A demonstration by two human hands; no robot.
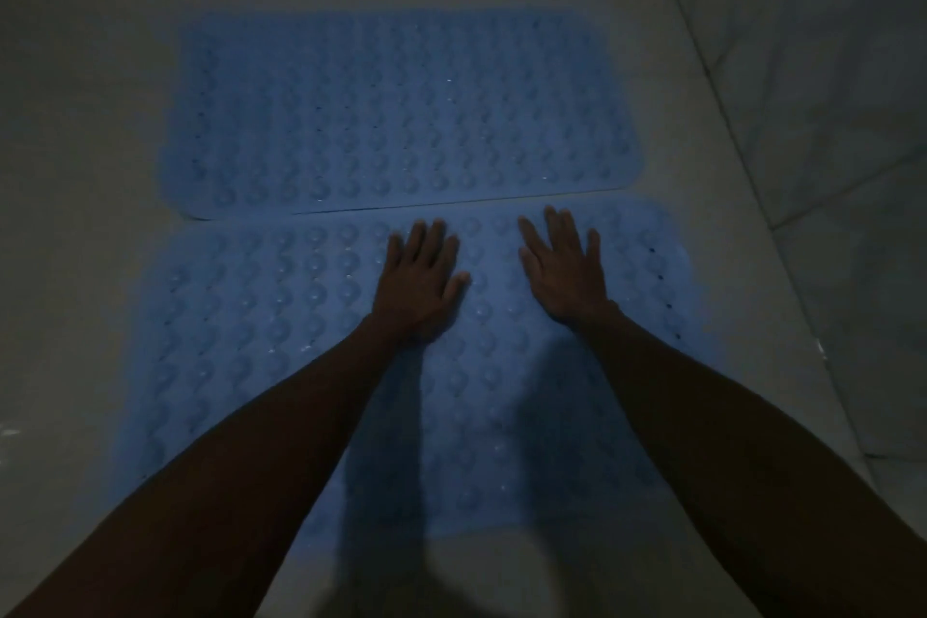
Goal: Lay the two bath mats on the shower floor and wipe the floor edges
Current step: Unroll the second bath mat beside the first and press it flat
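Blue far mat (401,115) and near mat (251,316) down edge to edge on floor (75,115), left hand (419,281) and right hand (564,274) flat, fingers spread, pressing near mat; edge wiping seemingly left, no cloth visible.

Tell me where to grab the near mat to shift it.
Judging by how it lies, pinch the near mat at its rounded right corner, coming from the right. It lies flat, its far edge butts the far mat, but bare floor flanks that corner.
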